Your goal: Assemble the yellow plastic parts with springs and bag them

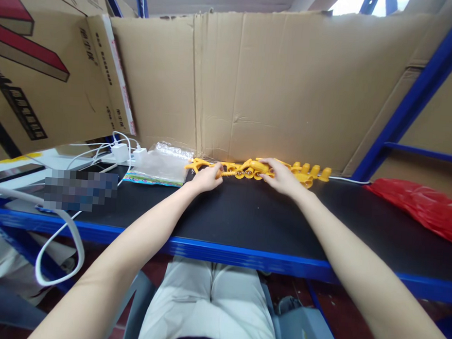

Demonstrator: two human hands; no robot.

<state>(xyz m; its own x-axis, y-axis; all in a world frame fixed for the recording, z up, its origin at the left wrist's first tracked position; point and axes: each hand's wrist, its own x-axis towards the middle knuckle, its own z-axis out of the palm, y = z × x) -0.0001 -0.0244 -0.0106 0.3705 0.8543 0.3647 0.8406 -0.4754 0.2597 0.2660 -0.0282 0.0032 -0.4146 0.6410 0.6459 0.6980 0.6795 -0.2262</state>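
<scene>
A row of yellow plastic pieces [305, 171] lies along the back of the black shelf top [253, 218], against the cardboard. Several are cup-shaped, with shiny round insides facing me. My left hand [209, 177] is closed at the left end of the row, its fingers pinching a thin yellow piece; a forked yellow part sticks out behind the knuckles. At the middle of the row, my right hand [281, 177] curls its fingers and thumb around a rounded yellow piece [259, 166]. The fingertips of both hands are partly hidden among the pieces.
A clear plastic bag [164, 162] over a colourful packet lies left of my hands, near white chargers [119, 153] and cables. A red plastic bag [420, 206] lies at the right. Cardboard [294, 81] walls the back; a blue rail [243, 256] edges the front.
</scene>
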